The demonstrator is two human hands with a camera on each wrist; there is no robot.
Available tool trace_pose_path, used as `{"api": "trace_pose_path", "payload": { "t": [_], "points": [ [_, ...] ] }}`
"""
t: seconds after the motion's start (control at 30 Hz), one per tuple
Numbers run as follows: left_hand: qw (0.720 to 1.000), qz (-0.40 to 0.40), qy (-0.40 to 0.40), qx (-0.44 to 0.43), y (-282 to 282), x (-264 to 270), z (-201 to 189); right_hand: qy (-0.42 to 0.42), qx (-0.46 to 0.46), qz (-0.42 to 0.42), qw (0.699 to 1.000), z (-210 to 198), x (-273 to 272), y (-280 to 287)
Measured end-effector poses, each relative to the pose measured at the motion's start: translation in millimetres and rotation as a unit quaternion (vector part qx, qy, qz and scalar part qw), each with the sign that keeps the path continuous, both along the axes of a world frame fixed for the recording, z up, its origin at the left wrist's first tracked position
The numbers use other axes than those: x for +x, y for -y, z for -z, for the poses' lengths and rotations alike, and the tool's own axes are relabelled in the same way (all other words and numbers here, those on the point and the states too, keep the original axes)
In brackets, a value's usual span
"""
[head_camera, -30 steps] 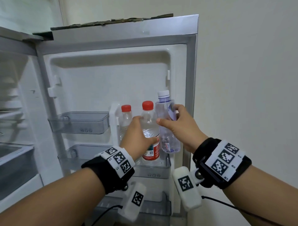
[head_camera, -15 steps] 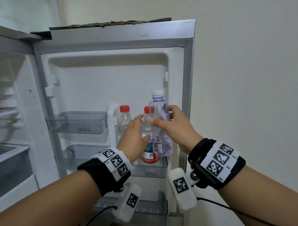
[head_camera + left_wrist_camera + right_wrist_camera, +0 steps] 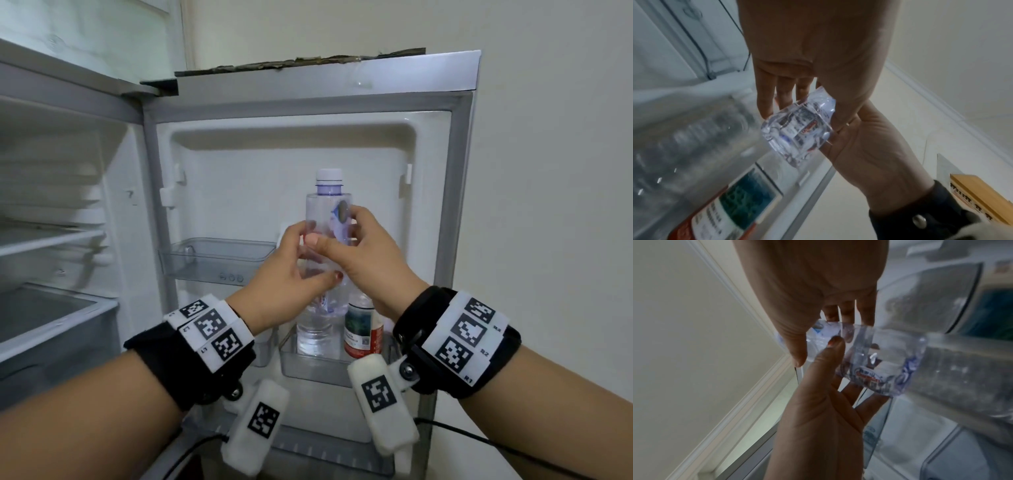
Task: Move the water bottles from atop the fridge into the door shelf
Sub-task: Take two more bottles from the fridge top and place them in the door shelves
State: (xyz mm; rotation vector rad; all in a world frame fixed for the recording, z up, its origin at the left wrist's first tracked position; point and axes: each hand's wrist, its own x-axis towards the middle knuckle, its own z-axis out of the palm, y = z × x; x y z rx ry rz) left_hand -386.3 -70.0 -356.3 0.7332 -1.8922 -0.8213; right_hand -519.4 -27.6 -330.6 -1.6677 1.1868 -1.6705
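Both hands hold a clear water bottle (image 3: 329, 205) with a white cap upright in front of the open fridge door. My right hand (image 3: 370, 260) grips its upper body, thumb across the front. My left hand (image 3: 291, 274) wraps it lower down, thumb on the front. In the wrist views the bottle's base (image 3: 797, 131) (image 3: 879, 363) hangs free above the door shelf (image 3: 308, 371). A red-labelled bottle (image 3: 363, 332) stands in that shelf behind my hands. A ribbed clear bottle (image 3: 684, 138) stands beside it.
An empty clear door shelf (image 3: 215, 260) hangs higher on the left. Another shelf (image 3: 308, 445) sits lower on the door. Cardboard (image 3: 298, 61) lies on the fridge top. The open fridge compartment (image 3: 51, 240) is at the left, a plain wall (image 3: 548, 171) at the right.
The white-capped bottle has moved left and up, away from the shelf's right end. My left hand has left the red-capped bottle and now grips the white-capped one too.
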Motion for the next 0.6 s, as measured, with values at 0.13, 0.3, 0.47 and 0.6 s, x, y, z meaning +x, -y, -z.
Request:
{"api": "trace_pose_path", "payload": {
  "t": [0.13, 0.3, 0.47, 0.6],
  "points": [
    [0.998, -0.036, -0.024, -0.053, 12, 30, -26, 0.01, -0.019, -0.041, 0.999, -16, 28, 15],
    [0.994, -0.059, -0.063, -0.073, 32, 60, -52, -0.028, -0.028, -0.018, 0.999, -26, 56, 36],
    [0.989, -0.099, -0.07, -0.08, 63, 85, -55, -0.055, 0.013, 0.0, 0.998, -8, 74, 58],
    [0.985, -0.138, -0.059, -0.081, 85, 93, -46, -0.072, 0.045, 0.022, 0.996, 16, 87, 70]
  ]
}}
